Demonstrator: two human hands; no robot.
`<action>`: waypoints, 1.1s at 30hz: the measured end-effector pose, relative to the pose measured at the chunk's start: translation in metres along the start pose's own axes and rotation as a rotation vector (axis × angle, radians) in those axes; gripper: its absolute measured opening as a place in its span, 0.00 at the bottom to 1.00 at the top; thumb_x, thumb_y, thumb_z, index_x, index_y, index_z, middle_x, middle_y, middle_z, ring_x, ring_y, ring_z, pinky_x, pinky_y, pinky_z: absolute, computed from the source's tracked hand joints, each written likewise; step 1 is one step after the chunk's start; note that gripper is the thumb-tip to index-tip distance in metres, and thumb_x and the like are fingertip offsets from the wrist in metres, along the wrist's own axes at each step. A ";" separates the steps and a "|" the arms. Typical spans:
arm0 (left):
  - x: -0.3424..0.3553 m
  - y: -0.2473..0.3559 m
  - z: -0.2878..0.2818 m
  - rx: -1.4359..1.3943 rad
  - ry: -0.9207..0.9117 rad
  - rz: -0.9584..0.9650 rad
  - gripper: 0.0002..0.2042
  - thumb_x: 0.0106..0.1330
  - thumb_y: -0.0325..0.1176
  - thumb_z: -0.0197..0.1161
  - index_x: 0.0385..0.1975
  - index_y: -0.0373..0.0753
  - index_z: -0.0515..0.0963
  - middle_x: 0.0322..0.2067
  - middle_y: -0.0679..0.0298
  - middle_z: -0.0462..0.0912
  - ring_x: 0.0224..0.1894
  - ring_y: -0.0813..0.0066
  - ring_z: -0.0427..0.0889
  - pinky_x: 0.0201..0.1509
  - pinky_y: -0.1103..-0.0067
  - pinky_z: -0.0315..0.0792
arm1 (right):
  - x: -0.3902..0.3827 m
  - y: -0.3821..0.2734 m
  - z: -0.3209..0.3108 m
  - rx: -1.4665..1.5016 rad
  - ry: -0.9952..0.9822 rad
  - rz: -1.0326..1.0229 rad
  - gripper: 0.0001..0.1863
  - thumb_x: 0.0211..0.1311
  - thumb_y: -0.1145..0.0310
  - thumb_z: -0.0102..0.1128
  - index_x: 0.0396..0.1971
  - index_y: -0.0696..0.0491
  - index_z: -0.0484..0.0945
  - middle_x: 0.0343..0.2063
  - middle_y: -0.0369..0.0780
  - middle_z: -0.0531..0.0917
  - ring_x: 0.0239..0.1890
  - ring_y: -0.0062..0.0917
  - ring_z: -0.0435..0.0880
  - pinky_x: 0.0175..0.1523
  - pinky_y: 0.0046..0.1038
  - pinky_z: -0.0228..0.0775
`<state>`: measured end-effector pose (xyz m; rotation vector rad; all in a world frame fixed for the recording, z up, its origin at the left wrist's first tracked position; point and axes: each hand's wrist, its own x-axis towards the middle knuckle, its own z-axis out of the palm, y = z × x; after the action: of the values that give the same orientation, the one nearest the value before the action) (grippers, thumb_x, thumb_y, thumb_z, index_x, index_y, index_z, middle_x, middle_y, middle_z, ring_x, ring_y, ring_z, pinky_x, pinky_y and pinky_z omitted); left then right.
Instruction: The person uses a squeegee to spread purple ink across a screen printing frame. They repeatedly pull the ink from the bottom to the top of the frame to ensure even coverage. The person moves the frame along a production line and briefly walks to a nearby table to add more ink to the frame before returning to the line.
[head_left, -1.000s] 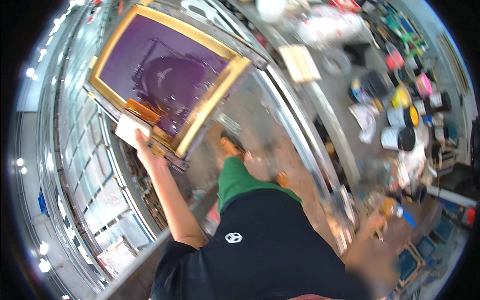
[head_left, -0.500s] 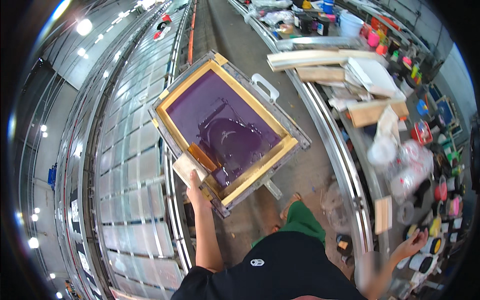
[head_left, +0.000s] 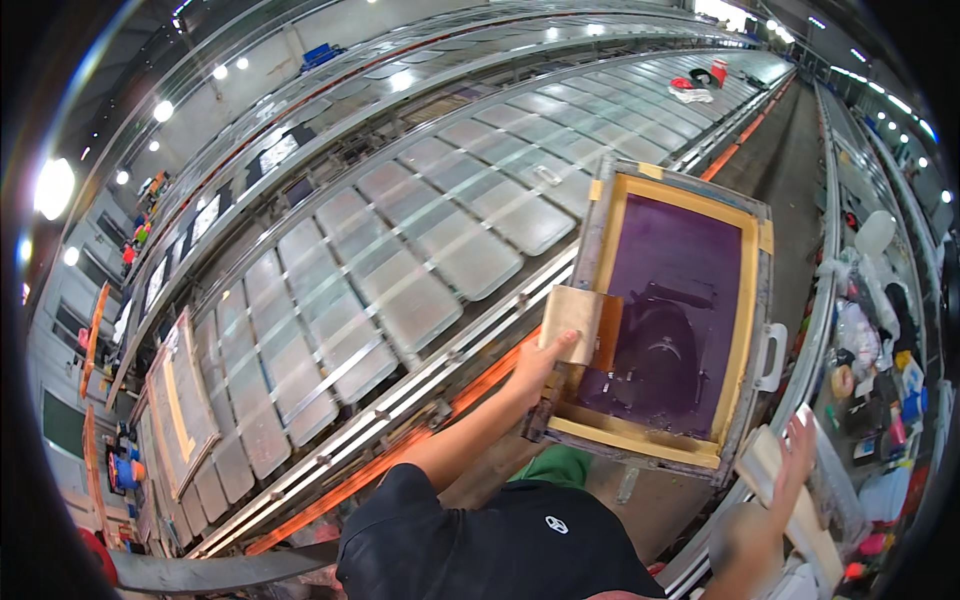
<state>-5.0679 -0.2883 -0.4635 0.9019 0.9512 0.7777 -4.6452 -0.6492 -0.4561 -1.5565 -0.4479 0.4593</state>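
Right hand [head_left: 796, 455] at four o'clock, fingers apart, left hand [head_left: 548, 362] clamped on pale wooden block [head_left: 572, 312] with amber blade [head_left: 608, 335], at nine o'clock edge of purple-filled, yellow-bordered rectangular frame [head_left: 746, 310] at three o'clock, long grey-panelled table [head_left: 402, 305] toward ten o'clock.

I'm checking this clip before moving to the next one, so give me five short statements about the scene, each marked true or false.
1. The left hand grips a pale block, thumb on top. True.
2. A white handle sticks out from the right side of the frame. True.
3. The pale block is at that same side. False: it is at the frame's left side.
4. The right hand is open and apart from the frame. True.
5. The frame encloses a green screen. False: it encloses a purple screen.
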 end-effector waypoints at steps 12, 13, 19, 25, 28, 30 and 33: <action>0.319 0.026 0.168 -0.021 0.012 0.005 0.24 0.70 0.45 0.69 0.57 0.32 0.77 0.47 0.61 0.84 0.46 0.72 0.84 0.48 0.73 0.79 | 0.412 -0.033 0.212 0.216 -0.208 0.163 0.32 0.76 0.46 0.54 0.68 0.53 0.73 0.69 0.39 0.71 0.68 0.29 0.69 0.73 0.32 0.55; 0.347 0.024 0.181 -0.030 -0.019 0.003 0.25 0.70 0.45 0.69 0.57 0.32 0.77 0.47 0.60 0.84 0.46 0.72 0.84 0.48 0.73 0.79 | 0.433 -0.036 0.213 0.170 -0.151 0.122 0.31 0.76 0.46 0.53 0.68 0.54 0.74 0.69 0.39 0.71 0.69 0.29 0.69 0.74 0.32 0.54; 0.507 0.046 0.329 0.041 -0.132 0.059 0.25 0.70 0.44 0.69 0.60 0.34 0.75 0.50 0.61 0.83 0.48 0.72 0.83 0.52 0.72 0.77 | 0.574 -0.046 0.174 0.144 0.102 0.025 0.31 0.78 0.47 0.52 0.67 0.57 0.74 0.69 0.43 0.72 0.73 0.30 0.65 0.76 0.31 0.50; 0.661 0.066 0.480 0.167 -0.242 0.109 0.26 0.70 0.44 0.69 0.59 0.32 0.75 0.49 0.59 0.84 0.49 0.71 0.83 0.53 0.72 0.77 | 0.714 -0.024 0.129 0.225 0.302 0.022 0.30 0.78 0.47 0.52 0.67 0.55 0.74 0.70 0.43 0.71 0.74 0.29 0.64 0.77 0.33 0.48; 0.732 0.068 0.554 0.154 -0.295 0.082 0.26 0.71 0.45 0.68 0.59 0.31 0.74 0.49 0.58 0.84 0.49 0.70 0.83 0.52 0.71 0.78 | 0.798 -0.017 0.111 0.259 0.351 0.028 0.32 0.77 0.46 0.53 0.67 0.55 0.74 0.71 0.43 0.70 0.75 0.30 0.62 0.77 0.34 0.48; 0.792 0.067 0.592 0.133 -0.308 0.056 0.30 0.71 0.51 0.65 0.60 0.30 0.74 0.50 0.57 0.83 0.48 0.69 0.84 0.51 0.71 0.78 | 0.864 -0.024 0.107 0.253 0.331 0.019 0.32 0.76 0.45 0.54 0.67 0.55 0.74 0.71 0.43 0.70 0.75 0.30 0.62 0.77 0.34 0.48; 0.851 0.069 0.644 0.072 -0.236 -0.003 0.34 0.68 0.56 0.66 0.60 0.30 0.74 0.50 0.57 0.83 0.47 0.68 0.84 0.51 0.69 0.78 | 0.958 -0.020 0.103 0.273 0.325 0.025 0.32 0.75 0.45 0.56 0.65 0.54 0.76 0.68 0.42 0.74 0.72 0.29 0.66 0.75 0.32 0.51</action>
<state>-4.1680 0.2888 -0.4972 1.0307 0.7759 0.6214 -3.8985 -0.0401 -0.4549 -1.3406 -0.1094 0.2665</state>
